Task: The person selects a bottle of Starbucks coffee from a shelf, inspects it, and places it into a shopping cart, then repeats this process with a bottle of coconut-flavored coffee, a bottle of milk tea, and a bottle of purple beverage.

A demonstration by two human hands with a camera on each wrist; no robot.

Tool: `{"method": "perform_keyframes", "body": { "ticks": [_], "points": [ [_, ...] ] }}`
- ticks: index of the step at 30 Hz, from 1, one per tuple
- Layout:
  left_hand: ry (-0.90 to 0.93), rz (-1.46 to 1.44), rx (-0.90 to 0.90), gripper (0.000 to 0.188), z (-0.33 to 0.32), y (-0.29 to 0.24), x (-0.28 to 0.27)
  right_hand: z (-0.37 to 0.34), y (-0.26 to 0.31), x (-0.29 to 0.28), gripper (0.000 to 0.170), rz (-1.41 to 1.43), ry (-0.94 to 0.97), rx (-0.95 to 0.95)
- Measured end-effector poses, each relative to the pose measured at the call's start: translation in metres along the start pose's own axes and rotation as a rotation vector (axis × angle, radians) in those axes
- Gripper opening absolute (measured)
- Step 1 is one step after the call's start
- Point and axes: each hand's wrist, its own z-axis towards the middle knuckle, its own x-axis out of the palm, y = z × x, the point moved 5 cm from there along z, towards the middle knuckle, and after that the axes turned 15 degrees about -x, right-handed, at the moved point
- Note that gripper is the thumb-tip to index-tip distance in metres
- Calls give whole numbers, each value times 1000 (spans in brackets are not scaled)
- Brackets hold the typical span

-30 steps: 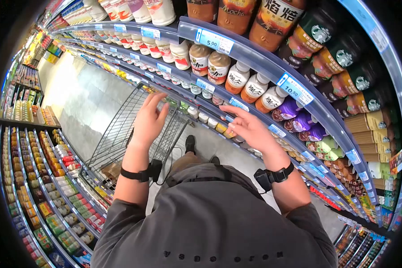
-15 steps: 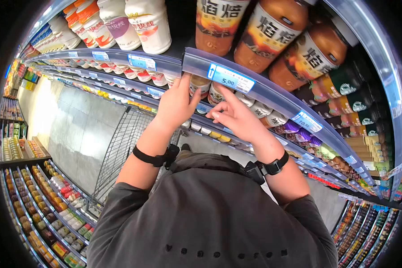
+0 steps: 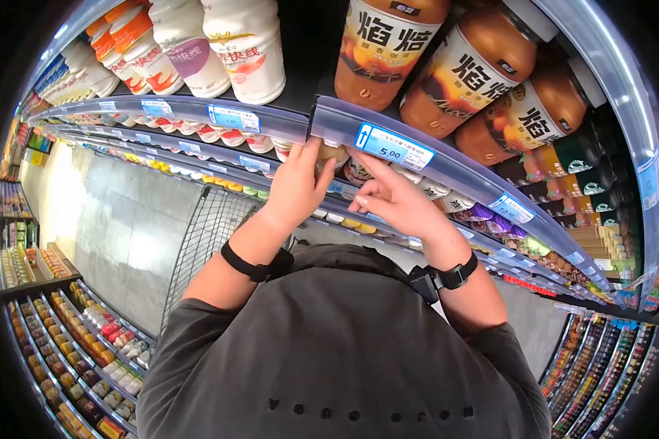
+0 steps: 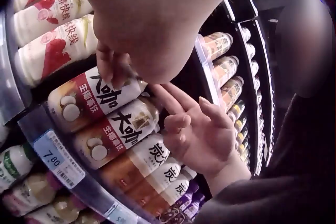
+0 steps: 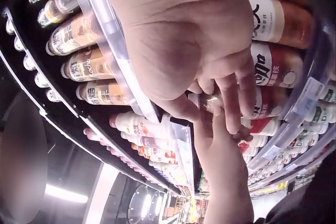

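In the head view my left hand (image 3: 298, 186) reaches in under the upper shelf edge. The left wrist view shows its fingers curled round the upper part of a coffee bottle (image 4: 79, 103) with a white, red and brown label, the front one in its row. Its cap is mostly hidden behind the hands. From the right, my right hand (image 3: 395, 201) points its index and middle fingers at the top of that bottle, its other fingers bent loosely. A matching coffee bottle (image 4: 113, 140) stands right beside it, just below the right fingertips (image 4: 163, 95).
Above the hands runs a clear shelf edge (image 3: 476, 175) with a 5.00 price tag (image 3: 394, 150). Large brown coffee bottles (image 3: 388, 51) and white drink bottles (image 3: 245, 51) stand on that upper shelf. A wire shopping cart (image 3: 209, 227) is at my left.
Both hands have moved forward and up from above the cart and aisle to the bottles under the upper shelf. The left fingers have closed round a coffee bottle. The view has shifted closer to the shelf.
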Motion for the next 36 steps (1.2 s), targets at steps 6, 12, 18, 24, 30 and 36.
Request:
{"method": "perform_keyframes", "body": {
  "ticks": [6,12,18,24,30,36],
  "points": [
    [-22,-27,13,42,-8,-15,-7,-13,6,2,78,-40,59,-28],
    [-147,-7,170,37,-34,-32,-9,-32,4,2,75,-19,138,-18],
    [-232,18,190,40,-70,-75,-27,-59,1,0,73,43,119,-49],
    [-107,-57,-42,31,-130,-98,-18,-97,-38,10,76,28,267,73],
    [-100,-52,-151,27,-189,-110,-11,-142,-99,39,81,185,446,34],
    [-183,-45,-299,31,-231,-102,-26,-165,-87,66,74,232,576,82]
  ]
}}
